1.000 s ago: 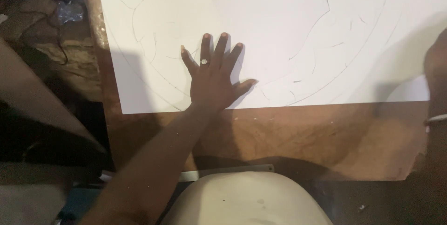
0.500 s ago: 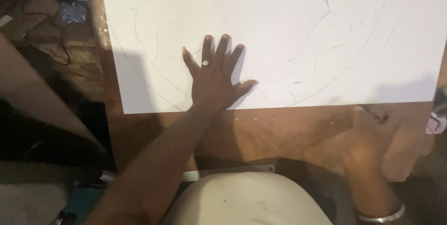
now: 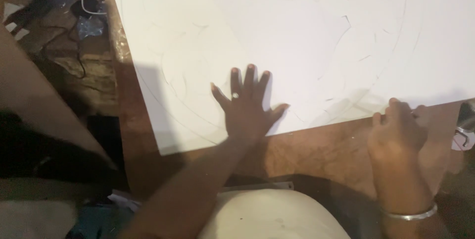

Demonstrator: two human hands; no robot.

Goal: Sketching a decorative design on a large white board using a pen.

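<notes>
- Left hand (image 3: 247, 108): flat, fingers spread, palm down on the large white sheet (image 3: 307, 36) near its lower edge; ring on one finger; grasping nothing
- Right hand (image 3: 398, 130): loosely curled at the sheet's lower edge toward the right corner, fingertips touching the paper; whether it pinches the edge or a small tool, cannot tell; bangle on the wrist
- White sheet: lies on the brown wooden tabletop (image 3: 326, 150), covering most of it, faint curved pencil lines across it
- Step in hand, as judged: steadying the sheet
- Tabletop's left edge: cables and clutter (image 3: 81, 6) beyond it
</notes>
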